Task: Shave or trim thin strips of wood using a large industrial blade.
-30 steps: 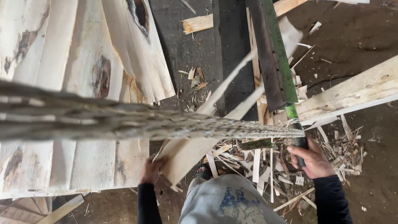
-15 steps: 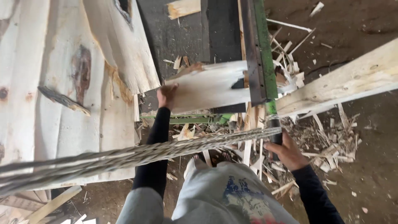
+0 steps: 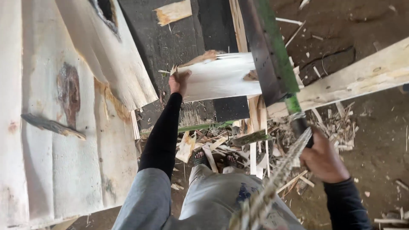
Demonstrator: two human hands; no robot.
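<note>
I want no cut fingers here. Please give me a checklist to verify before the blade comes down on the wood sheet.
1. Left hand away from the blade: ok, it grips the far left edge of the wood sheet.
2. Right hand firmly on the handle: ok, fingers are wrapped around it.
3. Sheet lying under the blade: ok, its right end passes beneath it.
4. Feet clear of the cutter: cannot tell, scraps partly hide them.
5. Floor free of tripping hazards: not ok, scraps are piled around the feet.
</note>
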